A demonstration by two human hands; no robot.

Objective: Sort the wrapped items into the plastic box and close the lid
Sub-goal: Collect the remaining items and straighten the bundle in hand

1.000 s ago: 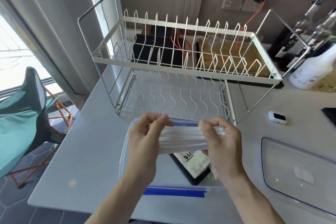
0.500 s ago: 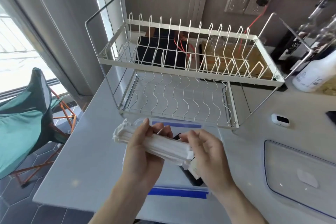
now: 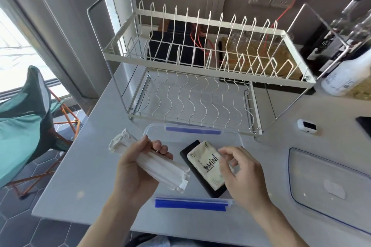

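Observation:
My left hand (image 3: pixel 138 168) grips a long white wrapped pack (image 3: pixel 158 164) around its middle and holds it slanted above the left side of the clear plastic box (image 3: pixel 192 130). The box has blue clips and stands open on the counter. Inside it lie a black flat item (image 3: pixel 202 178) and, on top of that, a cream packet marked MINI (image 3: pixel 206 164). My right hand (image 3: pixel 239 174) hovers over the box's right part with loosely curled fingers and holds nothing. The clear lid (image 3: pixel 329 182) lies on the counter to the right.
A white wire dish rack (image 3: pixel 200 74) stands right behind the box. A small white device (image 3: pixel 307 126) sits on the counter at the right, a white bottle (image 3: pixel 345 74) farther back. The counter's left edge drops to a tiled floor with a teal folding chair (image 3: pixel 22 124).
My right hand has let go of the white pack and drawn back to the right. My left hand alone now holds the pack, shifted left, uncovering the packet in the box.

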